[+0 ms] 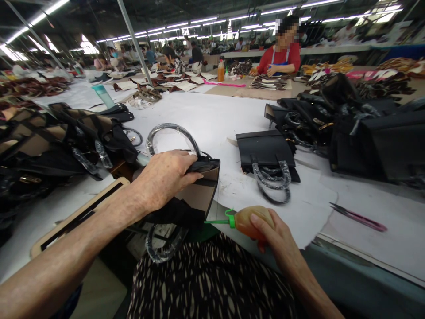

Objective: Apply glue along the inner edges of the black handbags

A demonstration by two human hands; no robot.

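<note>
Squeeze bottle [254, 221] in my right hand [274, 232], below the centre of the frame: I have my fingers and thumb wrapped round its soft body. I hold it tipped on its side, which I judge lets the liquid run towards the green spout [215, 222]. The spout points left, its tip right by the lower corner of the black bag [197, 195]; whether they touch, I cannot tell.

The bag is at the centre of the frame, its upper edge gripped in my left hand [166, 177]. My thumb lies along that edge, seemingly to steady it and leave the tan lining turned towards me. One plastic-wrapped handle [172, 126] arches above my knuckles, and another wrapped handle [159, 258] hangs near my patterned clothing [206, 279], apparently so that neither crosses the spout.

As for containers, mine is see-through and holds amber liquid, darkest along its lower side. In the upper middle of the frame, an orange bottle [221, 71] stands on the far table, its contents a similar colour. The turquoise bottle [103, 96] at upper left leans; I cannot make out what it holds.
</note>
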